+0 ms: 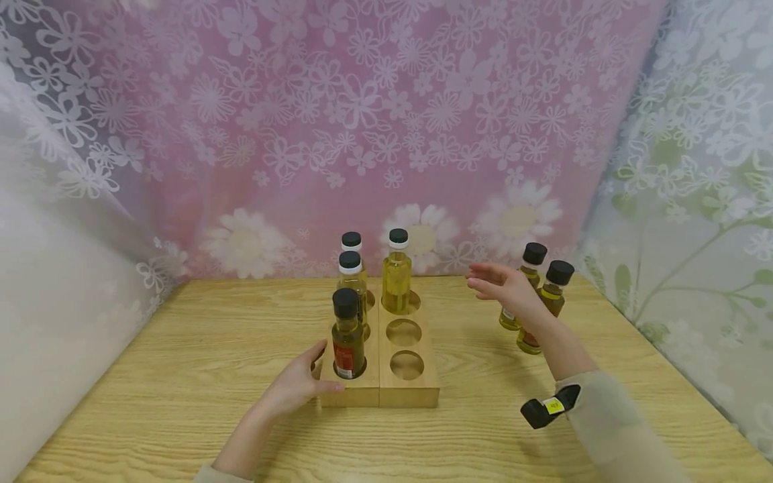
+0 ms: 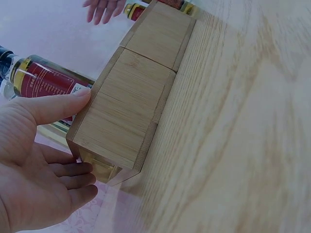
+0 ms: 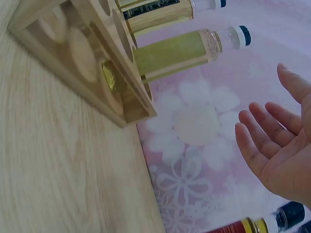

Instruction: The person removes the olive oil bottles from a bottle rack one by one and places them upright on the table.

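Note:
A wooden bottle rack [image 1: 410, 397] made of two parts side by side stands mid-table. My left hand [image 1: 296, 382] grips its near left corner, with the thumb [image 2: 77, 100] on the top edge and the fingers at the side. A red-labelled oil bottle [image 1: 347, 335] with a black cap fills the near left hole. Behind it in the same row stand two white-collared bottles. Another yellow oil bottle [image 1: 396, 282] sits in the back right hole; the two holes before it are bare. My right hand [image 1: 510, 293], fingers loosely extended, is in the air between the rack and two loose bottles, holding nothing.
Two black-capped oil bottles, one nearer [image 1: 559, 274] and one behind [image 1: 534, 253], stand on the table at the right, partly behind my right forearm. A pink flowered curtain [image 1: 423, 134] hangs along the back edge of the wood-grain table [image 1: 211, 335]. Pale curtains flank both sides.

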{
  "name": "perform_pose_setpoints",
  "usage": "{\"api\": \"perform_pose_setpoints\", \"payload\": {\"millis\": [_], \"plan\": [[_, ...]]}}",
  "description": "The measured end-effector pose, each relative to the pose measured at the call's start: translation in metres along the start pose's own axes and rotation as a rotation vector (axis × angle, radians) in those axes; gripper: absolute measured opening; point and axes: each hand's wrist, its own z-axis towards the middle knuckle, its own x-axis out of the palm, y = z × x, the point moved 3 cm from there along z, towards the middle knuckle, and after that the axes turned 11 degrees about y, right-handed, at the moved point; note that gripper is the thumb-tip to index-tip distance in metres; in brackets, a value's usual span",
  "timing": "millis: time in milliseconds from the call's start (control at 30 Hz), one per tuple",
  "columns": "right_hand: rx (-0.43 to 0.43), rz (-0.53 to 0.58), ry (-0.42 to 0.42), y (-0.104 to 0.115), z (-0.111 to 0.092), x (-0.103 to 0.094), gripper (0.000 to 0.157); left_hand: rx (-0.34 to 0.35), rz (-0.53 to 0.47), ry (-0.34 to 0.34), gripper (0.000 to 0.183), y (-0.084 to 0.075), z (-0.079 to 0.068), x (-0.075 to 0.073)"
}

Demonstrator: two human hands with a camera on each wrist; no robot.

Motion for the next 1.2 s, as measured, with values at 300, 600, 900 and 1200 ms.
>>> {"api": "perform_pose_setpoints", "payload": {"millis": [300, 600, 900, 1200], "plan": [[-0.035, 0.011, 0.018, 0.012, 0.032, 0.017, 0.057, 0.005, -0.005, 0.005, 0.095, 0.001, 0.001, 0.000], [-0.029, 0.006, 0.028, 0.018, 0.059, 0.033, 0.054, 0.006, -0.013, 0.007, 0.097, 0.002, 0.003, 0.000], [-0.023, -0.001, 0.058, 0.019, 0.075, 0.047, 0.061, 0.007, -0.016, 0.008, 0.098, 0.002, 0.003, 0.001], [-0.037, -0.026, 0.068, 0.016, 0.092, 0.060, 0.064, 0.002, -0.028, 0.005, 0.098, 0.002, 0.001, -0.001]]}}
